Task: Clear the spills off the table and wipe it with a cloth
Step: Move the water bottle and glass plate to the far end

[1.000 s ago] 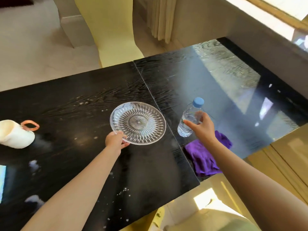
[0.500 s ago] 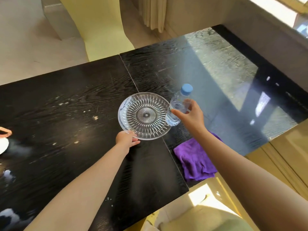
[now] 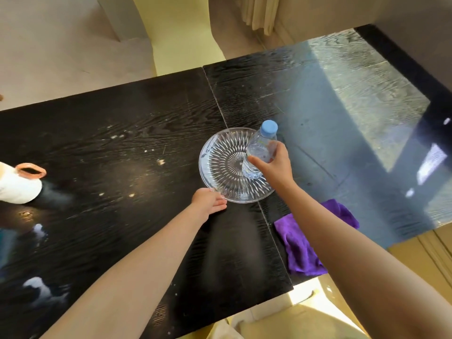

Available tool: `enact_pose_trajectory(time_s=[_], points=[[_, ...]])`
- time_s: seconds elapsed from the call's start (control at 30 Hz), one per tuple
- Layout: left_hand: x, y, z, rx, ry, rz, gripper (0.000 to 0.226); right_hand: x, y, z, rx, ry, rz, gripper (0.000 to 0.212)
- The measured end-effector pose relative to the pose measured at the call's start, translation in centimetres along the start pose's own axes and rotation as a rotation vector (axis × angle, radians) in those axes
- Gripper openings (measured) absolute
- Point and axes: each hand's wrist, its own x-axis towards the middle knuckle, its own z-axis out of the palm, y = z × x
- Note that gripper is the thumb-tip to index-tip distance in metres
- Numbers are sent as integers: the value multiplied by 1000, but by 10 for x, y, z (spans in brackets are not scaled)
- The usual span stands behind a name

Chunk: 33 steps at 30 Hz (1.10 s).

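A clear cut-glass plate (image 3: 221, 167) sits mid-table on the black wooden table (image 3: 122, 143). My left hand (image 3: 209, 200) pinches the plate's near rim. My right hand (image 3: 275, 165) grips a small water bottle (image 3: 260, 148) with a blue cap, held over the plate's right side. A purple cloth (image 3: 300, 250) lies crumpled near the table's front edge, partly under my right forearm. Pale crumbs and specks (image 3: 160, 162) are scattered on the table left of the plate.
A white mug with an orange handle (image 3: 20, 183) lies at the left edge. White spill patches (image 3: 41, 288) sit near the front left. A yellow chair (image 3: 181, 33) stands behind the table. Sunlight glares on the right half.
My right hand has carried the bottle left, from beside the plate to over its right side. My left hand has slid the plate to the right.
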Motion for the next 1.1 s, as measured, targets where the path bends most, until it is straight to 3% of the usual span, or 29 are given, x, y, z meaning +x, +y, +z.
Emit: enact_pose_trajectory(time_s=[0.2, 0.33, 0.37, 0.43, 0.47, 0.53, 0.6, 0.7, 0.8, 1.1], points=[[-9, 11, -11, 104, 14, 8, 27, 1, 0, -3, -46, -59, 31, 53], [-15, 19, -26, 224, 4, 61, 29, -5, 1, -4, -272, -70, 303, 80], [-17, 21, -31, 253, 2, 79, 30, -9, 1, -2, -358, -114, 370, 73], [-21, 24, -44, 303, 9, 125, 32, -20, -2, 9, -547, -279, 416, 30], [-23, 25, -52, 331, 21, 152, 32, -27, -5, 17, -614, -366, 393, 19], [-28, 28, -70, 403, 45, 186, 30, -38, -16, 41, -736, -531, 339, 35], [-35, 31, -93, 512, 47, 195, 27, -45, -32, 68, -869, -664, 230, 29], [-48, 38, -134, 679, 22, 173, 26, -50, -64, 110, -1033, -781, 106, 53], [-60, 43, -182, 783, 6, 137, 28, -58, -94, 150, -1149, -946, 35, 48], [-94, 44, -320, 800, 78, 105, 29, -109, -172, 259, -1274, -1162, -120, 54]])
